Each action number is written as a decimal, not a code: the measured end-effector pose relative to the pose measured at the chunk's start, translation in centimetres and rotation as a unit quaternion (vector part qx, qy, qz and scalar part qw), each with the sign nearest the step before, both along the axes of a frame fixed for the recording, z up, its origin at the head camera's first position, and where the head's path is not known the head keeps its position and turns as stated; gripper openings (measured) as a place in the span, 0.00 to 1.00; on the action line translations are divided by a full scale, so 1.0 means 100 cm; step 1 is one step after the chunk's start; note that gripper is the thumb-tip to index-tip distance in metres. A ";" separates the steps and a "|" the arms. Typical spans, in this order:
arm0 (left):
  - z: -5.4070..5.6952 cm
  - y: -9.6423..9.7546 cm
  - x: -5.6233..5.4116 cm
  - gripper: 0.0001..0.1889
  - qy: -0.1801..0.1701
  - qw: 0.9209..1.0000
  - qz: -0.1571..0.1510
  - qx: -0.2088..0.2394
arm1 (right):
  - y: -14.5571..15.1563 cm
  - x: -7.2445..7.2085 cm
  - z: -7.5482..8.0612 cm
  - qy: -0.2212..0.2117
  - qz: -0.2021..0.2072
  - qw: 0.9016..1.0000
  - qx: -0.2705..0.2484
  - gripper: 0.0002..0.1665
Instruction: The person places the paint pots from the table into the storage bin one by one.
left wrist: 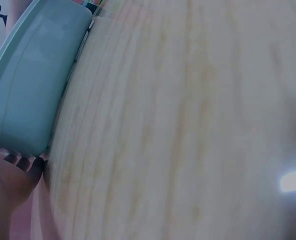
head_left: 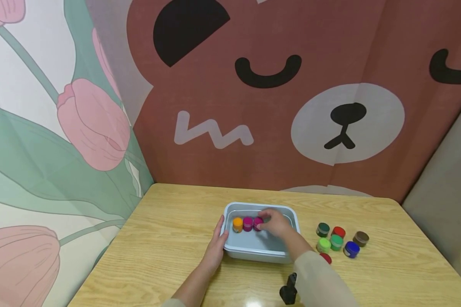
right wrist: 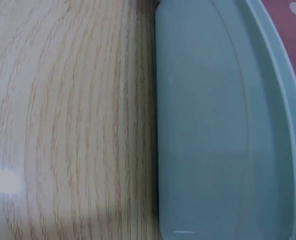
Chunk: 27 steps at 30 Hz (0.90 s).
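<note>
A pale blue plastic bin stands on the table. My left hand holds its left end, thumb at the rim and fingers along the outer wall; the left wrist view shows that hand at the bin's end. Inside the bin, my right hand pinches a small magenta paint jar between thumb and fingers. Beside that jar sits another magenta jar, then an orange jar, in a row. In the right wrist view, only the bin's side wall and tabletop appear, no hand.
Right of the bin are several more jars, among them dark green, light green, blue and brown. A red one is partly behind my right sleeve. A small black object lies near the table's front.
</note>
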<state>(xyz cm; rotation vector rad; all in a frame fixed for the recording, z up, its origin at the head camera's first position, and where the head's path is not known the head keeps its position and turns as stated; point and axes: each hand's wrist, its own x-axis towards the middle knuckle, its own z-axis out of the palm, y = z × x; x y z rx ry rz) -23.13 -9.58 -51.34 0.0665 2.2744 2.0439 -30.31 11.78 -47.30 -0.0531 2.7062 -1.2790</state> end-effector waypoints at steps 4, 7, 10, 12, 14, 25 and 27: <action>-0.001 0.000 -0.001 0.29 0.010 1.000 0.000 0.006 | 0.003 0.004 0.007 0.007 0.001 1.000 0.004 0.24; 0.000 0.000 0.000 0.30 0.014 1.000 0.001 0.009 | 0.007 0.009 0.012 0.006 0.003 1.000 -0.005 0.25; 0.001 0.000 0.001 0.30 0.016 1.000 0.001 0.011 | 0.011 0.012 0.015 0.011 0.011 1.000 -0.025 0.25; 0.000 0.000 0.001 0.30 0.018 1.000 0.000 0.012 | 0.013 0.015 0.017 0.016 0.015 0.999 -0.035 0.26; 0.000 0.000 0.001 0.30 0.018 1.000 0.001 0.012 | 0.015 0.017 0.019 0.023 0.019 0.999 -0.040 0.26; -0.003 0.000 0.000 0.30 0.022 1.000 -0.001 0.019 | 0.035 0.035 0.036 0.025 0.006 0.998 -0.059 0.27; -0.003 0.000 -0.001 0.30 0.021 1.000 0.000 0.021 | 0.041 0.038 0.037 0.028 0.011 0.997 -0.066 0.28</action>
